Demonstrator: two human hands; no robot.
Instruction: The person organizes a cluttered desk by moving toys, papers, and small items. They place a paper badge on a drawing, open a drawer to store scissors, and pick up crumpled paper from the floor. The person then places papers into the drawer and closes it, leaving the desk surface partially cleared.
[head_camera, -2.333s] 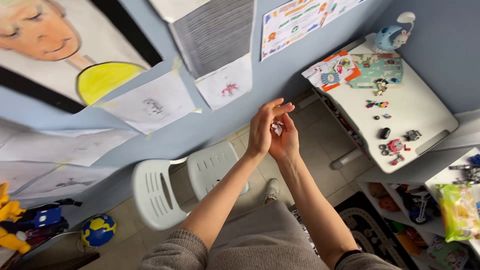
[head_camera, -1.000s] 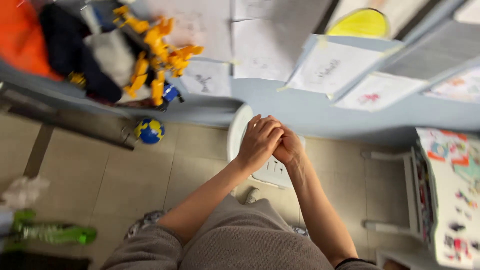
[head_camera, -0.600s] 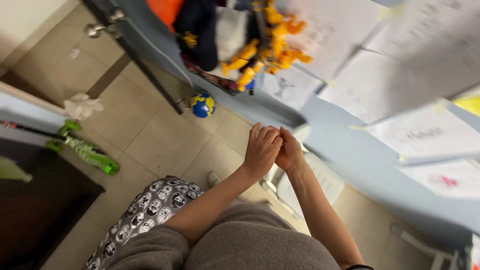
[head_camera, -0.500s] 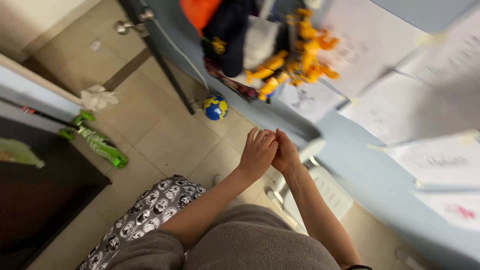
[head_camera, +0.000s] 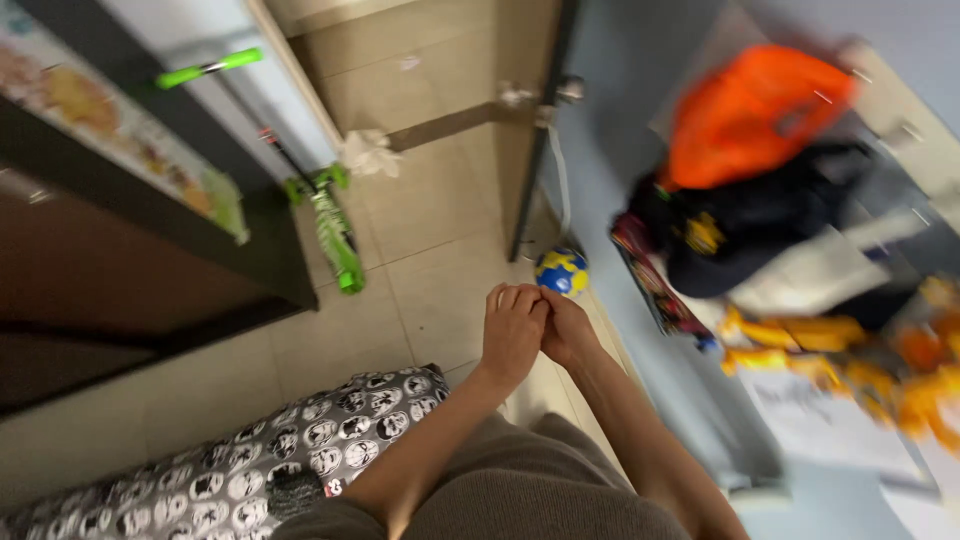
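Note:
My left hand (head_camera: 512, 335) and my right hand (head_camera: 568, 330) are pressed together in front of me, fingers closed over each other, above the beige tiled floor (head_camera: 420, 290). What lies between the palms is hidden now; in the earliest frame a small white crumpled scrap sat there. Both forearms are bare, with grey sleeves pushed up. Just beyond my fingertips a blue and yellow ball (head_camera: 562, 271) rests on the floor.
A green scooter (head_camera: 335, 235) leans by a dark cabinet (head_camera: 150, 270) at the left. White crumpled tissue (head_camera: 368, 152) lies near the door (head_camera: 560, 120). An orange bag (head_camera: 750, 115), a dark cap (head_camera: 740, 240) and yellow toys (head_camera: 800, 335) hang at the right. A black-and-white patterned fabric (head_camera: 250, 470) is below.
My view has swung left, from the desk and chair to the door, scooter and cabinet. My hands closed over the white scrap and have stayed clasped.

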